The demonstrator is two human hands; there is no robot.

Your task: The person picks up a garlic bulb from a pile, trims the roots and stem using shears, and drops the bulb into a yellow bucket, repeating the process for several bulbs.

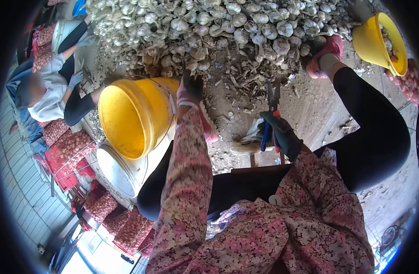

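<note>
At the garlic pile (218, 27) edge, left hand (189, 89) reaches, grip hidden; right hand (282, 134) clamps shears (272, 102). Bulbs appear light, firm, papery: grasp by stem.

The dirt floor (310, 109) is dusty and covered with dry scraps. Red mesh sacks (72, 146) lie by a gray ribbed wall (17, 169). Bright daylight falls on everything.

Site: garlic sorting shed. Evidence: large heap of white, dry-stalked garlic bulbs (218, 32) on a dirt floor (310, 109); red mesh sacks filled with garlic (70, 146); yellow plastic buckets (131, 116); corrugated metal wall (22, 182).
</note>
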